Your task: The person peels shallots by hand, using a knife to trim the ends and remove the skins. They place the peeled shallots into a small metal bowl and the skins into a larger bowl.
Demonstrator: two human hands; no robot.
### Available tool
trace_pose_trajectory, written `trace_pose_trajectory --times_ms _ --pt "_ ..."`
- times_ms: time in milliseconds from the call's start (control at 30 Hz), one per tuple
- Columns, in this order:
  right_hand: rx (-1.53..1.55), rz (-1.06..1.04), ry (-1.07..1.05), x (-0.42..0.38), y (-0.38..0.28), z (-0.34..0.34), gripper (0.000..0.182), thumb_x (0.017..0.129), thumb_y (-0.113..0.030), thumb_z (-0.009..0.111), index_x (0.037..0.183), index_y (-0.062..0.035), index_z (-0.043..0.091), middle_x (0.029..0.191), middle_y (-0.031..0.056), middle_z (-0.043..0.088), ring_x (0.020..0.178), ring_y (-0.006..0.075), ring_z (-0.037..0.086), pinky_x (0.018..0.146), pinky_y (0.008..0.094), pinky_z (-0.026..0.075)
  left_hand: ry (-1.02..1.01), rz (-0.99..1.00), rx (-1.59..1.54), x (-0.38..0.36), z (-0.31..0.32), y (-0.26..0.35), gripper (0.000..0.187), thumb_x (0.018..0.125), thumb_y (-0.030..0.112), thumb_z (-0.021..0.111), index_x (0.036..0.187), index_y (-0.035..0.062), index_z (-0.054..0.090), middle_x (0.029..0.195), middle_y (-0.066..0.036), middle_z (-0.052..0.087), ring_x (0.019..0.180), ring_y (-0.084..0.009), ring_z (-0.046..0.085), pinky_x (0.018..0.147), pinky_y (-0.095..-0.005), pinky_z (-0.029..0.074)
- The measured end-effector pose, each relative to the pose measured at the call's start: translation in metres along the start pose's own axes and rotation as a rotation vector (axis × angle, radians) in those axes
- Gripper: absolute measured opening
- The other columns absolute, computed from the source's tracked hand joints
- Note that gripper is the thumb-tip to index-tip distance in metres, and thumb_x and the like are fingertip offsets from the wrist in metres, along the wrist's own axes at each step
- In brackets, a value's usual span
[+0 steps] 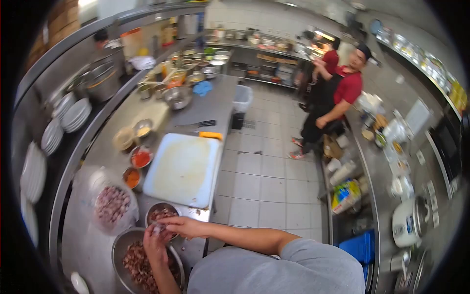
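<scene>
My left hand [154, 246] is above a large steel bowl [116, 250] of chopped, browned meat [139, 267]. Reaching in from the right, my right hand [185, 227] meets it at the fingertips. Both hands are closed around a small pale piece [157, 228], probably meat, mostly covered by the fingers. Just behind them is a smaller steel bowl [149, 213] with more meat pieces, partly hidden by my right hand. A clear plastic bag [93, 215] of diced pinkish meat [112, 203] lies to the left on the steel counter [73, 250].
A white cutting board [181, 169] lies beyond the bowls, with a knife [198, 123] and an orange-yellow object [210, 135] past it. Small bowls of red [141, 158] and orange [131, 178] contents stand left. Two people in red shirts [348, 85] stand across the aisle.
</scene>
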State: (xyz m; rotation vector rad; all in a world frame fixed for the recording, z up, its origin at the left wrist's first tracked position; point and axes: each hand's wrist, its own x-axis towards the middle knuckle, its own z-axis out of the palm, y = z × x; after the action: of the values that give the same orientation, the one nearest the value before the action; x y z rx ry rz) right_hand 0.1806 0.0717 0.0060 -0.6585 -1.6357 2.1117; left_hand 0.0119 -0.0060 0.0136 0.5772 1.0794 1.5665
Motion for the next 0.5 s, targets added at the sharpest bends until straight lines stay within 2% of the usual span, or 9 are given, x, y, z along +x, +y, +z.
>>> trace_pose_trajectory --times_ms 33,100,167,233,267,333,400,500 --pt "0.017 -0.075 0.031 0.007 0.007 0.006 0.042 0.102 -0.029 0.047 0.144 -0.0232 0.044 0.071 -0.0061 0.042 0.058 0.0039 0.035 0.047 0.0199 0.032 0.005 -0.022 0.063 0.000 -0.006 0.002 0.029 0.092 0.011 0.060 0.118 0.0006 0.051 0.102 -0.010 0.065 0.086 -0.0193 0.068 0.069 -0.0295 0.057" --pt "0.104 0.021 0.065 0.002 -0.017 0.014 0.044 0.102 -0.032 0.048 0.145 -0.0243 0.043 0.070 -0.0063 0.041 0.057 0.0035 0.034 0.047 0.0194 0.028 0.041 0.105 0.167 0.016 -0.032 -0.010 0.024 0.093 0.010 0.060 0.114 0.0000 0.054 0.104 -0.010 0.065 0.087 -0.0180 0.067 0.071 -0.0280 0.056" --pt "0.254 0.107 0.079 0.010 -0.010 0.005 0.045 0.102 -0.034 0.048 0.146 -0.0254 0.041 0.070 -0.0064 0.041 0.057 0.0034 0.033 0.047 0.0193 0.025 0.110 0.099 0.175 0.014 -0.026 0.019 0.021 0.094 0.010 0.060 0.112 0.0003 0.056 0.104 -0.010 0.066 0.086 -0.0161 0.067 0.069 -0.0259 0.054" --pt "0.246 0.165 0.093 0.015 -0.013 0.000 0.048 0.102 -0.035 0.048 0.148 -0.0263 0.037 0.071 -0.0063 0.041 0.057 0.0035 0.033 0.046 0.0190 0.024 0.154 0.181 0.280 0.018 -0.020 0.038 0.025 0.095 0.017 0.059 0.114 0.0009 0.056 0.095 -0.009 0.067 0.080 -0.0153 0.067 0.065 -0.0250 0.053" --pt "0.257 0.191 0.100 0.018 -0.010 -0.002 0.049 0.102 -0.035 0.048 0.149 -0.0265 0.035 0.072 -0.0061 0.041 0.057 0.0037 0.034 0.046 0.0188 0.024 0.156 0.196 0.342 0.019 -0.014 0.051 0.023 0.095 0.014 0.059 0.113 0.0013 0.056 0.101 -0.012 0.067 0.084 -0.0155 0.066 0.064 -0.0236 0.051" --pt "0.222 0.222 0.071 0.027 0.002 -0.004 0.054 0.102 -0.036 0.048 0.151 -0.0263 0.029 0.075 -0.0050 0.042 0.055 0.0041 0.034 0.045 0.0185 0.025 0.067 0.270 0.331 0.032 0.016 0.080 0.027 0.095 0.019 0.059 0.115 0.0004 0.055 0.100 -0.012 0.067 0.083 -0.0163 0.067 0.063 -0.0239 0.050" --pt "0.204 0.253 0.046 0.033 0.001 0.007 0.055 0.101 -0.037 0.049 0.151 -0.0255 0.029 0.075 -0.0045 0.042 0.054 0.0042 0.035 0.045 0.0186 0.026 -0.063 0.373 0.325 0.043 0.069 0.123 0.032 0.095 0.021 0.060 0.118 -0.0005 0.055 0.100 -0.012 0.067 0.082 -0.0162 0.066 0.063 -0.0244 0.049" --pt "0.173 0.279 0.038 0.040 0.000 0.014 0.057 0.100 -0.038 0.050 0.151 -0.0226 0.029 0.074 -0.0034 0.042 0.054 0.0047 0.036 0.043 0.0191 0.026 -0.242 0.422 0.303 0.066 0.144 0.194 0.045 0.093 0.025 0.061 0.128 -0.0011 0.049 0.100 -0.012 0.066 0.076 -0.0159 0.065 0.065 -0.0266 0.051"
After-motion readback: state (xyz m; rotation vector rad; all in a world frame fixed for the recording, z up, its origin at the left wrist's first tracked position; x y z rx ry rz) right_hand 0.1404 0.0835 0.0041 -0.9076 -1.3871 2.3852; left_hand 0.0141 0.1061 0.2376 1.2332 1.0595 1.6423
